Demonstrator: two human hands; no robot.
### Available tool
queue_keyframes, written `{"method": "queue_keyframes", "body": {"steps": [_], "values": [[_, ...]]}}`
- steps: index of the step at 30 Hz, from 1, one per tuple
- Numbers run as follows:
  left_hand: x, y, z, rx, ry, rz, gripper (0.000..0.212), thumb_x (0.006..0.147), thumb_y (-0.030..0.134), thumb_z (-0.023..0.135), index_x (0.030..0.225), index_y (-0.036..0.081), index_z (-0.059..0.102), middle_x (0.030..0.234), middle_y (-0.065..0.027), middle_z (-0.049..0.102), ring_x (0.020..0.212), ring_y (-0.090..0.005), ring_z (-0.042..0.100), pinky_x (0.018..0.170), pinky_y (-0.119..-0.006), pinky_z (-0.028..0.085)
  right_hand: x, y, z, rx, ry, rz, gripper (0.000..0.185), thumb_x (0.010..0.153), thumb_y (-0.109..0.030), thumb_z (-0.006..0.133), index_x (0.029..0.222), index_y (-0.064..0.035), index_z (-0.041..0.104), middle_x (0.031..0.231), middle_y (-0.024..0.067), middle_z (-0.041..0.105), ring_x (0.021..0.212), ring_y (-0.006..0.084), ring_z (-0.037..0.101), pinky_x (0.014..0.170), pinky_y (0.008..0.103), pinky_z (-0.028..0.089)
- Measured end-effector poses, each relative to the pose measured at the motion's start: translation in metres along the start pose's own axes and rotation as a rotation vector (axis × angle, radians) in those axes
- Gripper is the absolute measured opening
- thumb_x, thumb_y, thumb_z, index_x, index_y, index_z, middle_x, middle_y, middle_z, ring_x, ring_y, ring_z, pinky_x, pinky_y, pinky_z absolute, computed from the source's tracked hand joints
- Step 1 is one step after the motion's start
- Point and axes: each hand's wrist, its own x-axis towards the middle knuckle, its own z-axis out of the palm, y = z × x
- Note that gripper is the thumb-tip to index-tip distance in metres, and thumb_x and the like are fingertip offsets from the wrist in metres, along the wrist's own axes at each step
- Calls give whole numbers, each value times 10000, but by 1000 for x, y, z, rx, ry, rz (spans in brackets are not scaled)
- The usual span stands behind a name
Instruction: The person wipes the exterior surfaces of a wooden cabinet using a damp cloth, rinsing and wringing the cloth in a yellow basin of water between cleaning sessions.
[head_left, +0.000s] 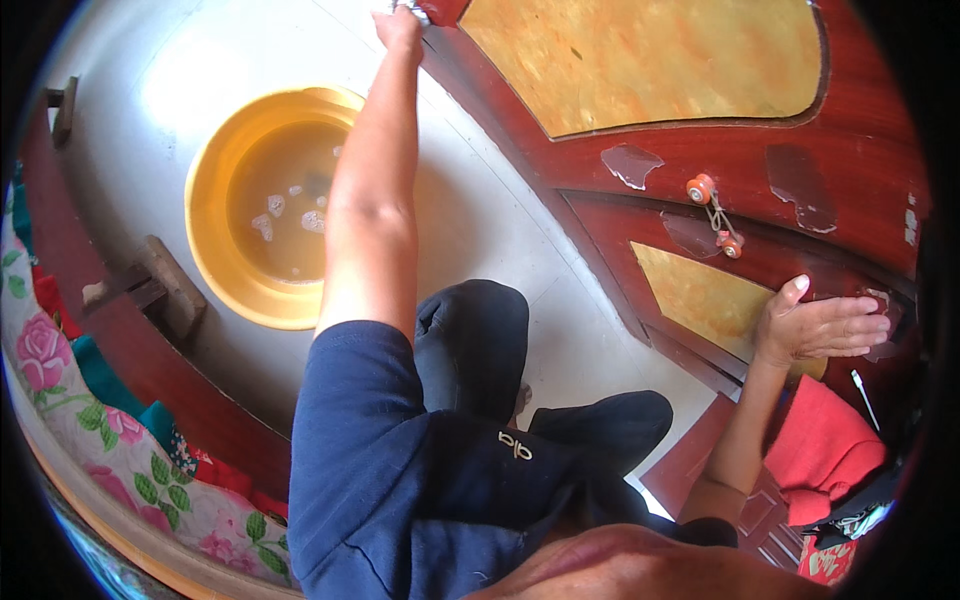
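At the top of the head view, my left hand (400, 28) grips a whitish cloth (412, 9) at the edge of a red-brown wooden cabinet (517, 142). The frame's upper edge cuts off part of the cloth. My left arm passes over a yellow plastic basin (214, 247), hiding its right side. Cloudy water (277, 195) with patches of foam fills the lower part of the basin. On the right, my right hand (821, 326) lies with its back towards me against the cabinet front, fingers stretched out and thumb apart. It holds nothing.
Two round orange knobs (699, 189), tied together with cord, stick out from the cabinet. Below my right hand lie a red cloth (821, 450) and a white cable plug (859, 382). A wooden bed frame (187, 390) with floral bedding (124, 465) runs along the left.
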Motion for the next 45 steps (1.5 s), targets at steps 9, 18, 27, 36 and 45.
{"method": "queue_keyframes", "body": {"steps": [9,18,27,36,45], "values": [[-63,-53,-2,-220,-83,-74,429,867,-35,547,1269,13,403,1135,-147,572,974,-237,597,809,-347,522,-3,8,-1,-13,-53,-19,951,915,-641,295,1489,90,96,1544,335,1,1434,498,-11,1134,583,25],[-248,-98,-18,-237,-261,-341,369,905,10,534,1259,27,432,1137,-102,570,999,-202,570,853,-335,481,-7,9,1,1,-117,3,1032,880,-691,333,1498,63,-5,1541,332,-82,1424,515,-78,1117,621,-4],[-355,-108,-49,53,-816,-560,310,916,6,480,1217,73,454,1022,-88,607,824,-179,612,643,-315,522,-5,6,0,15,-110,6,1039,875,-697,332,1498,62,-5,1535,345,-80,1417,534,-59,1111,636,15],[-345,-113,-41,61,-346,-420,153,932,67,501,1042,-3,581,908,-104,651,787,-201,644,650,-345,537,-7,13,6,34,-125,-19,1032,854,-655,368,1494,79,31,1521,375,-67,1410,538,-99,1104,636,-26],[-400,3,5,44,-390,-35,278,883,13,485,1149,-36,423,1044,-149,532,921,-258,555,825,-370,462,-12,11,5,33,-129,1,1026,855,-662,351,1497,75,39,1522,375,-61,1409,542,-90,1106,632,-17]]}}
